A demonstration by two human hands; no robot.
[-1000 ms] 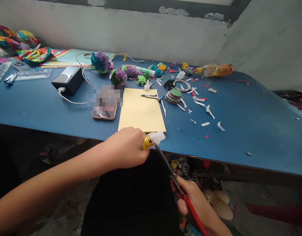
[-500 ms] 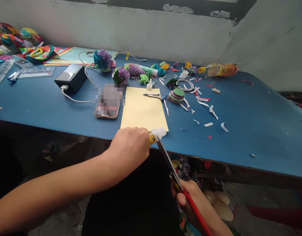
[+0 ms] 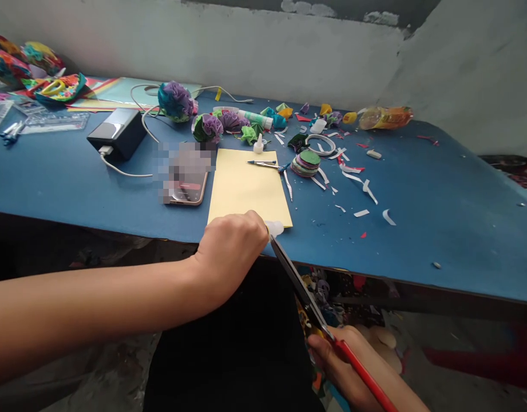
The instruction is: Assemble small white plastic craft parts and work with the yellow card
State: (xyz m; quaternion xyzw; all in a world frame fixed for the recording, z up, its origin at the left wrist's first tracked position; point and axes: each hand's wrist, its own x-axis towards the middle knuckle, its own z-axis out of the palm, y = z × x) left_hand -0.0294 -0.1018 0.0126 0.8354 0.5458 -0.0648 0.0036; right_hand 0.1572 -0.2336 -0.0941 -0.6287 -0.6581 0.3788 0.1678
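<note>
Left hand (image 3: 233, 246) clenched round a white-topped bottle (image 3: 275, 228), contents hidden — right hand (image 3: 343, 367) curled round red-handled scissors (image 3: 298, 283).

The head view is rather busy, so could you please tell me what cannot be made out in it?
Head view: most of the held bottle, hidden by the left hand.
Head view: the phone's upper part, masked by pixelation.
Head view: the end of the red-handled scissors, cut off by the bottom edge.
</note>
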